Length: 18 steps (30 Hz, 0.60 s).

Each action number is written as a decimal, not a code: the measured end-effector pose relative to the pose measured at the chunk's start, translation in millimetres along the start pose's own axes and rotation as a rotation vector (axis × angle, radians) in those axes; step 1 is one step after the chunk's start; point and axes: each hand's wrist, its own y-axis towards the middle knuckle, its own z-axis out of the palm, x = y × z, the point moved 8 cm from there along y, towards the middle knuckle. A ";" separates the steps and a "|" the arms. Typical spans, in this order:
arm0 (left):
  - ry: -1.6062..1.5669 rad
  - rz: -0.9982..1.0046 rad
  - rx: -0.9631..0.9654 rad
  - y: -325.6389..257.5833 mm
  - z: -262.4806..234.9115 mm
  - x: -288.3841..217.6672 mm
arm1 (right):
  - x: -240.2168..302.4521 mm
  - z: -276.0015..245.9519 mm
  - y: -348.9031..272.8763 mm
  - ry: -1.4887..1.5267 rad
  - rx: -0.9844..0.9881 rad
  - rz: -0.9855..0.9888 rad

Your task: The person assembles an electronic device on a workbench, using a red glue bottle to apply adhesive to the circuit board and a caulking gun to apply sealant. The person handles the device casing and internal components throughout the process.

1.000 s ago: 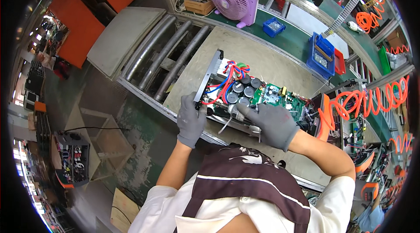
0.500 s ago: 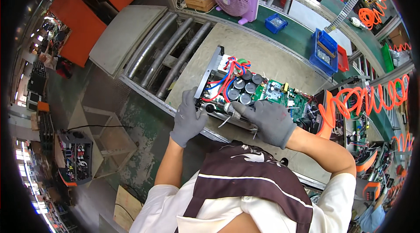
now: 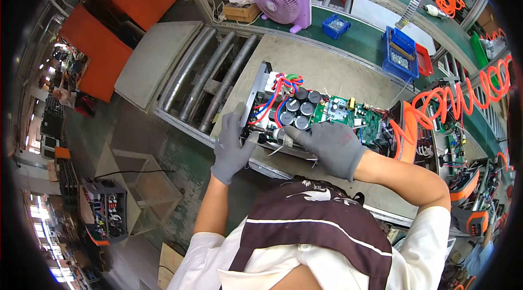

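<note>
An electronic unit with an uncovered circuit board point(image 3: 338, 110) lies on the bench before me, with black capacitors point(image 3: 292, 105) and red and blue wires point(image 3: 278, 94). My left hand point(image 3: 232, 145), in a grey glove, grips the grey end panel point(image 3: 254, 94) at its near corner, fingers outside and thumb inside. Reaching over the near side of the unit, my gloved right hand point(image 3: 332, 145) pinches a small silvery cylindrical fitting point(image 3: 279, 135) between thumb and fingers. A white strip point(image 3: 275, 150) sticks out below the fitting. The right fingertips are partly hidden.
Metal rollers point(image 3: 220, 72) lie left of the bench top. Behind stand a purple fan point(image 3: 278, 2), a small blue bin point(image 3: 335, 26) and a larger blue bin point(image 3: 400, 64) of small metal parts. An orange coiled hose point(image 3: 463, 96) hangs at the right, by more units.
The view has shifted slightly. Both hands stay at the near left corner of the unit, with the right thumb still at the fitting.
</note>
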 end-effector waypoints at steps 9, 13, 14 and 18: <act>0.328 0.105 0.342 35.7 5.2 -22.0 | -4.6 18.0 -15.8 -0.071 0.065 0.069; 0.430 0.200 0.353 34.1 5.8 -25.5 | 4.8 -8.7 -36.1 0.046 0.144 0.078; 0.439 0.225 0.345 34.4 5.8 -25.7 | 7.8 -18.6 -43.0 0.072 0.137 0.074; 0.353 0.288 0.315 36.0 4.6 -29.9 | 3.2 -53.4 -81.3 0.230 0.000 0.141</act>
